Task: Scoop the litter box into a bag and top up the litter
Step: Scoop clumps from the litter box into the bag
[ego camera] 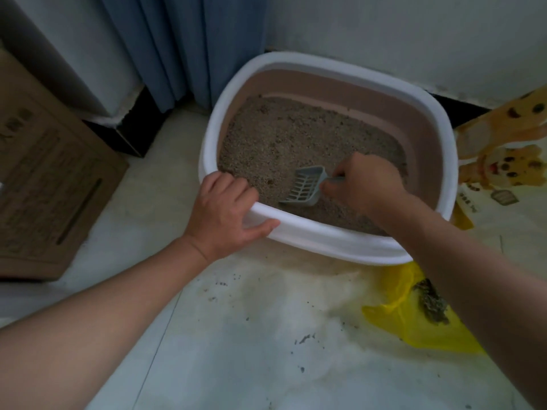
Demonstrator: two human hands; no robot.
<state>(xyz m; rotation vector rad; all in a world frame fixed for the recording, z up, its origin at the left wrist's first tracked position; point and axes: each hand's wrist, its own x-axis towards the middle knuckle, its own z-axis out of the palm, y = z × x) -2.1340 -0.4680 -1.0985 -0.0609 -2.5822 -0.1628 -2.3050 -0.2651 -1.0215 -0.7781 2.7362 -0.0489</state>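
Nearest the camera, two bare forearms over pale floor tile (pixel 236 350), reaching in from the near left and near right toward the middle. Left hand (pixel 225 211) on the near left rim of the litter box (pixel 340 245): grips the white lip with fingers curled over it into the tray and thumb pressed along the outer face. Right hand (pixel 365 184) inside the tray on the near right, fingers closed tight round the handle of a grey slotted scoop (pixel 305 187), handle almost wholly hidden in the fist. Scoop head pointing left and slightly near, tilted, its front edge down in the litter (pixel 281 137) just inside the near rim, between the two hands. No clump to be made out in the scoop. Litter brownish and granular, covering the tray floor below pinkish inner walls. Litter box standing on the floor against the far wall, right of a blue curtain (pixel 177 39). Yellow plastic bag (pixel 396 315) lying open on the floor just beside the box's near right corner, partly under the right forearm, with dark clumps (pixel 432 303) inside. Stray grains scattered over the tile near the box. Brown cardboard box (pixel 44 179) at the left edge, well apart from the tray. Printed sack (pixel 503 161) with yellow cartoon animals at the right, just beside the box.
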